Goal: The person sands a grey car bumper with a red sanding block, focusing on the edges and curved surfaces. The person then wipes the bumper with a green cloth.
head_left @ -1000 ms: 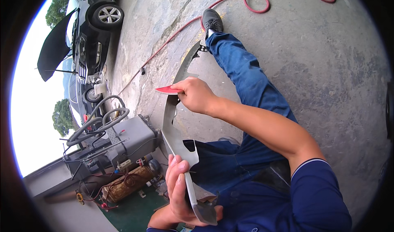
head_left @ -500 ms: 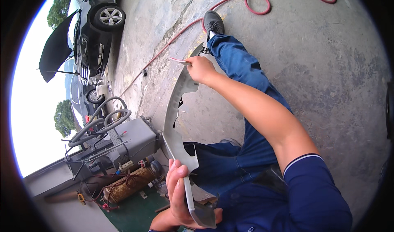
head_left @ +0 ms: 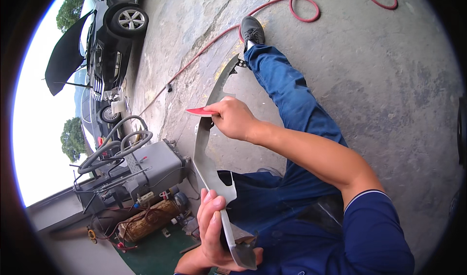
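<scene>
A long, curved grey car trim panel (head_left: 209, 165) runs from the lower middle up toward my shoe, with notched cutouts along its inner side. My left hand (head_left: 212, 229) is closed around its near end, fingers on the outer edge and thumb on the other side. Farther up the panel, my right hand (head_left: 232, 119) pinches a thin, red-faced pad (head_left: 202, 111), perhaps an abrasive sheet. That pad lies across the panel's edge; its underside is hidden. Dark brackets with holes (head_left: 241, 63) show at the panel's far end.
A red hose (head_left: 214, 46) snakes over the concrete floor (head_left: 379, 80). At left stand a grey machine (head_left: 163, 165) with thick looped cables and a rusty cylinder (head_left: 146, 221). A dark car (head_left: 104, 51) with its hood raised is behind. My outstretched leg (head_left: 292, 90) borders the panel.
My right hand has slid down along the panel toward me with the pad, whose red face now shows more. My left hand keeps its hold on the near end.
</scene>
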The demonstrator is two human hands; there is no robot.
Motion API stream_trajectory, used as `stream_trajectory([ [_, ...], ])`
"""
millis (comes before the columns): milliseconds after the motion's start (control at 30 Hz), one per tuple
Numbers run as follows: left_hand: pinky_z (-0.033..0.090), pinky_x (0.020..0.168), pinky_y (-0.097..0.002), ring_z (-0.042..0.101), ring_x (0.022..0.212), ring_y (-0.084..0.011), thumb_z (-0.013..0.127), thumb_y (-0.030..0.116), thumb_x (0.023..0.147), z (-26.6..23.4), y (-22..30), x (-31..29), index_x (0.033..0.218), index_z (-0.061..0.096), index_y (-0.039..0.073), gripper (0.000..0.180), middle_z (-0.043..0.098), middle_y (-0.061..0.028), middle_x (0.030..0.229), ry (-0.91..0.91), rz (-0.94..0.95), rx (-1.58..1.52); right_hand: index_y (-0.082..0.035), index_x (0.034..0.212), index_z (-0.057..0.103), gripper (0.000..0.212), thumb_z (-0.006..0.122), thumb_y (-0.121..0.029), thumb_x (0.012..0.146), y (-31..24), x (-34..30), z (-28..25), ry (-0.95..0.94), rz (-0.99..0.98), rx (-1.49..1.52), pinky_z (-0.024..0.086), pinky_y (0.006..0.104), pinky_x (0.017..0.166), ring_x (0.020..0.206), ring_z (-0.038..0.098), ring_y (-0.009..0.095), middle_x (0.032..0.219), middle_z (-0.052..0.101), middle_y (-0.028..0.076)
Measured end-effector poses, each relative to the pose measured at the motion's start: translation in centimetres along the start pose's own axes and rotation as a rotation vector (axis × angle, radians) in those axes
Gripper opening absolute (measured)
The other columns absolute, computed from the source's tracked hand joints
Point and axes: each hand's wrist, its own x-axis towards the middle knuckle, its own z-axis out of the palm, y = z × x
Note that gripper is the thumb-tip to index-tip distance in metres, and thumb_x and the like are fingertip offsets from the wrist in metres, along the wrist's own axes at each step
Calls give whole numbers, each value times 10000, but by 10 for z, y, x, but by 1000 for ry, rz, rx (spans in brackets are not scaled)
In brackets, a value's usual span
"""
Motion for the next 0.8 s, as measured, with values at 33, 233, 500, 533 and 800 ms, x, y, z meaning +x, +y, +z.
stream_trajectory([
  [33,316,1167,-621,413,1403,-522,760,430,806,0,-1,0,1520,293,-145,1029,433,-347,1476,4,5,-2,-102,1084,785,255,631,-116,880,-8,-7,-4,-3,-22,24,531,463,917,961,664,399,944,759,138],
  [233,313,1170,-622,414,1404,-523,771,414,796,-1,0,-6,1513,304,-153,1026,436,-353,1480,30,-5,-17,-61,1091,751,228,660,-124,892,-2,5,-45,-33,-68,300,531,405,697,750,701,337,839,715,198],
  [500,300,1169,-642,406,1410,-528,783,395,785,-2,2,-1,1514,306,-150,1027,434,-358,1482,21,-18,-35,-124,1065,769,249,621,-85,869,60,20,-29,-146,-146,-201,529,473,864,957,669,369,948,740,158],
  [533,300,1169,-640,407,1409,-528,783,398,786,-2,2,0,1515,307,-149,1027,434,-356,1483,25,-19,-35,-135,1104,768,275,622,-85,877,61,16,-28,-189,-136,-228,518,469,903,1021,651,372,969,741,160],
  [800,297,1194,-551,357,1457,-420,806,726,664,-4,-7,-17,1544,267,-63,1298,351,-254,1544,-30,-88,52,-119,1122,755,258,607,-141,912,44,37,-78,-225,24,-181,542,446,788,887,696,371,927,731,181],
])
